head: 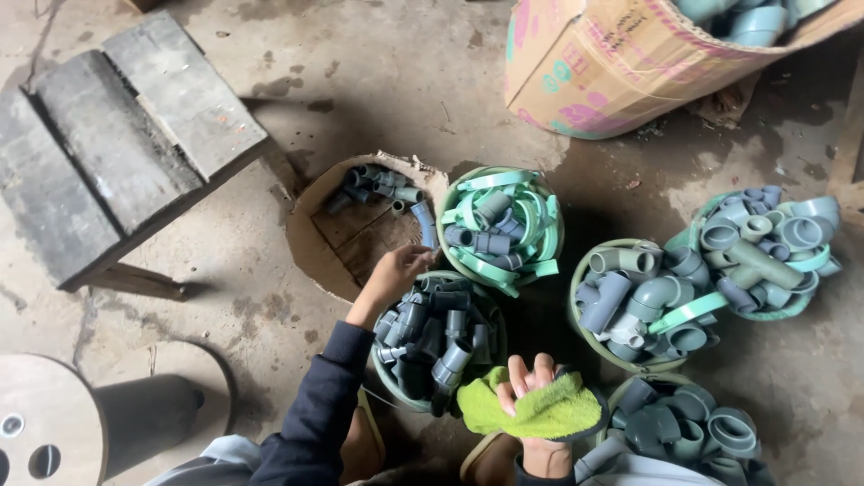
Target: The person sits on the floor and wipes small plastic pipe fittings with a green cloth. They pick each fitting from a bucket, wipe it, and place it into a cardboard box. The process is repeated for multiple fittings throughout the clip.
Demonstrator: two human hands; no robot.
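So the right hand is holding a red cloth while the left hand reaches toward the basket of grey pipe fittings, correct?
Not quite: the cloth in the right hand is yellow-green, not red, as the head view shows. The left hand does reach at the basket of grey pipe fittings.

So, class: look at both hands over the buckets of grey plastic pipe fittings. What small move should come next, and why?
Probably the left hand closes on a grey plastic pipe fitting and brings it across to the fluffy green cloth. That hand reaches between the shallow cardboard tray and the near bucket, apparently holding nothing, while the right hand grips the cloth with no fitting in it.
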